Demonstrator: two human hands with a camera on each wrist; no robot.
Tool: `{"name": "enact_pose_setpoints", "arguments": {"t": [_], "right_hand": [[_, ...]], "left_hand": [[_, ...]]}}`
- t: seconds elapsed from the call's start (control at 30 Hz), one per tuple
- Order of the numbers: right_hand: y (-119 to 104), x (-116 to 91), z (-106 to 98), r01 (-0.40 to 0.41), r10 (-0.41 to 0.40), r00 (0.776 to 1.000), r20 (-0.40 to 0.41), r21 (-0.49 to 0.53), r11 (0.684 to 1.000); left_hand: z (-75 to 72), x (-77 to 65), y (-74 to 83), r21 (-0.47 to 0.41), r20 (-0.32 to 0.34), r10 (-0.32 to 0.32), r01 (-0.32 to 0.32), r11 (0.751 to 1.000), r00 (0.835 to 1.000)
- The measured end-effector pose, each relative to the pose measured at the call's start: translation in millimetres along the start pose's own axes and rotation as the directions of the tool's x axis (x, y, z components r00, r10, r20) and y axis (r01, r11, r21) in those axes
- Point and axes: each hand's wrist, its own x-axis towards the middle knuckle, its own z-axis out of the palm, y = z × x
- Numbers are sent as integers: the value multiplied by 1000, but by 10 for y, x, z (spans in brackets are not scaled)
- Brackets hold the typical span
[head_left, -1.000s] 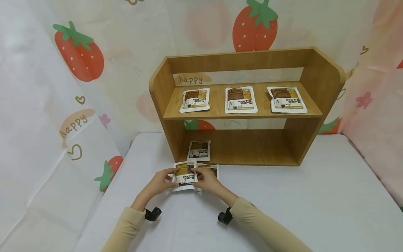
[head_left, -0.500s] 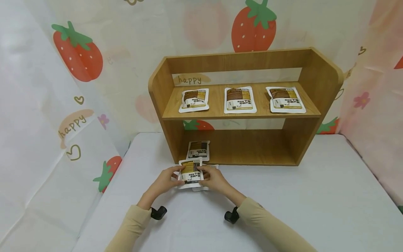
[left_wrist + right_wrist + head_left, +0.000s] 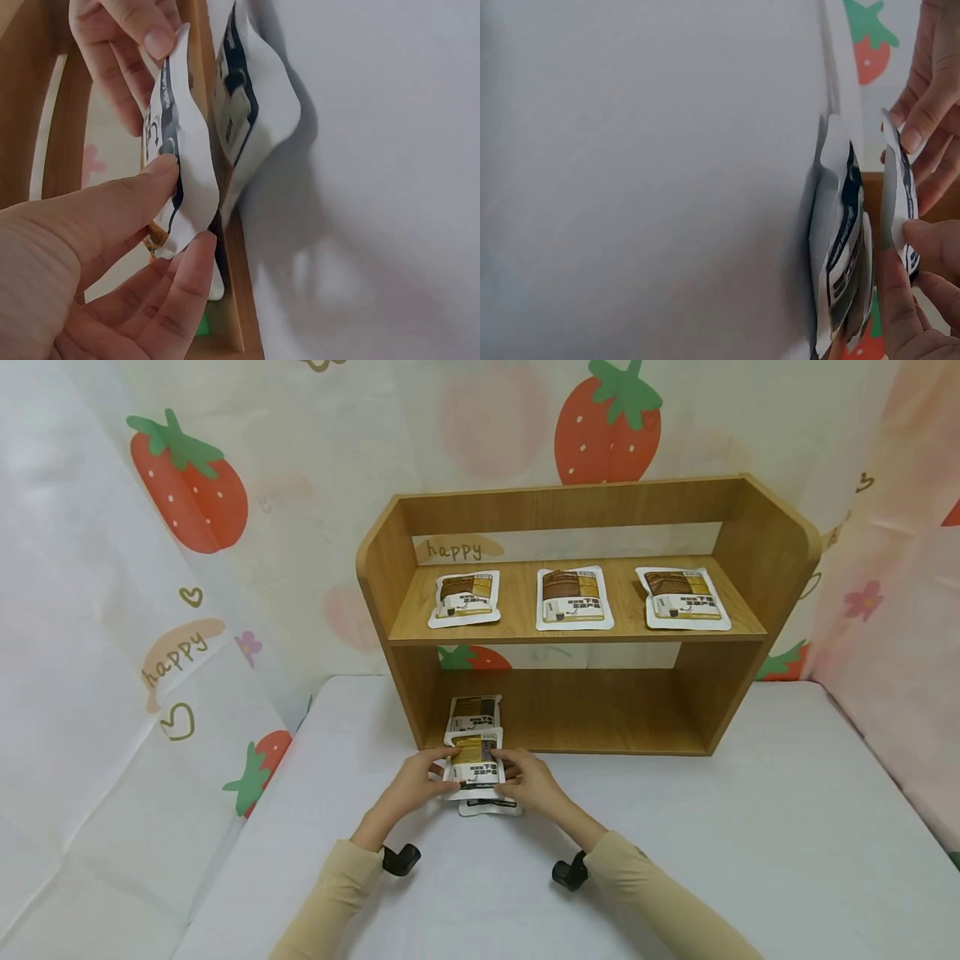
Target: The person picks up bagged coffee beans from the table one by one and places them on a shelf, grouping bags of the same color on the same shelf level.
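Observation:
A flat white food pouch with a brown and yellow label (image 3: 475, 768) is held by its two sides, raised off the table. My left hand (image 3: 412, 785) pinches its left edge between thumb and fingers, as the left wrist view shows. At the opposite edge, my right hand (image 3: 536, 787) grips it likewise. Beneath it another such pouch (image 3: 836, 232) lies on the table, mostly hidden in the head view. Behind, a third pouch (image 3: 474, 712) rests on the lower shelf at the left, its near end covered by the held one.
A two-tier wooden shelf (image 3: 577, 637) stands at the back of the white table (image 3: 675, 843). Its upper tier carries a left pouch (image 3: 465, 599), a middle pouch (image 3: 574, 598) and a right pouch (image 3: 684, 598). A strawberry-print curtain (image 3: 315, 485) hangs behind.
Both hands have carried the pouch rightward and slightly toward the shelf. It now overlaps the table pouch and the front of the lower-shelf pouch. The upper-tier pouches stay put.

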Motion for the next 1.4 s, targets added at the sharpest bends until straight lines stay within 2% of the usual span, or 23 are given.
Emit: {"name": "enact_pose_setpoints", "arguments": {"t": [0.47,0.63,0.93,1.2,1.4], "right_hand": [[136,-104,-192,-2,4,998,-69,33,999],[207,-126,-259,-13,15,997,-77,24,1000],[314,-209,-423,-59,60,994,-96,12,998],[413,-281,-535,-74,72,991,-111,-9,997],[503,-337,-580,-37,35,992,-122,-14,999]], "left_hand": [[173,116,128,-41,8,-14,15,999,1000],[235,150,179,-50,17,9,-8,999,1000],[404,275,275,-69,-2,91,-90,993,996],[509,361,368,-66,43,96,-93,993,994],[609,400,390,-51,59,116,-113,992,992]]}}
